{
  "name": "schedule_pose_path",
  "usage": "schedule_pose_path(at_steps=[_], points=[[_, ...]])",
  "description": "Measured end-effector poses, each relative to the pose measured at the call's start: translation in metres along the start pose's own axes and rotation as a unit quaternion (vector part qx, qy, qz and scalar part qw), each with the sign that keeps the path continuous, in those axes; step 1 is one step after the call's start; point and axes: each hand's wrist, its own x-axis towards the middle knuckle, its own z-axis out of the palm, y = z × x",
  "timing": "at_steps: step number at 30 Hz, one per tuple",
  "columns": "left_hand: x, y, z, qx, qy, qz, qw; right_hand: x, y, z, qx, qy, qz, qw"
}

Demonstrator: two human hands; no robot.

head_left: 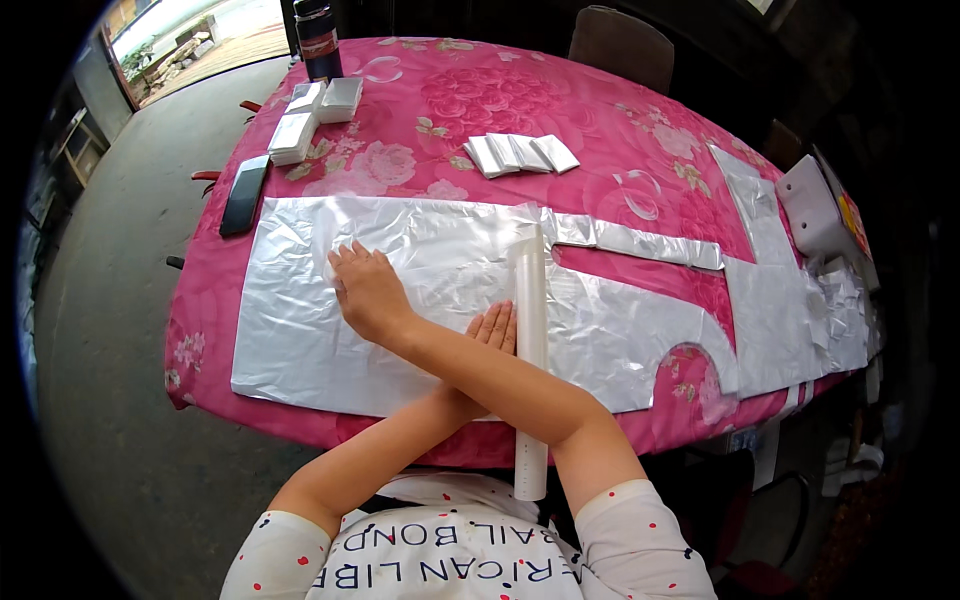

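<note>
A thin white plastic apron (600,340) lies spread across the table, with a curved cut-out and a long strap at its right part. Across its middle runs a long translucent strip that looks like a plastic ruler (532,330), its near end jutting past the table edge. My forearms cross. My left hand (495,326) lies flat on the film, fingertips against the strip's left side. Further left, my right hand (370,290) rests on the film with fingers stretched out, its thumb side partly hidden.
Folded white packets (520,154) lie behind the apron, with stacked packets (293,136), a phone (245,195) and a dark bottle (318,40) at the back left. More plastic film (770,320) and a white box (812,205) are on the right. A chair (622,48) stands beyond the pink-covered table.
</note>
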Motion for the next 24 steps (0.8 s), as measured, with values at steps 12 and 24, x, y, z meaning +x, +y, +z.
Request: schedule_pose_path(at_steps=[12,24], points=[[0.01,-0.021,-0.031,-0.296,0.052,-0.09,0.95,-0.08,-0.068,-0.047,0.115,-0.102,-0.208,0.966],[0.107,-0.078,-0.021,-0.829,0.036,-0.408,0.38,-0.207,0.079,-0.15,-0.037,0.035,-0.02,0.998]])
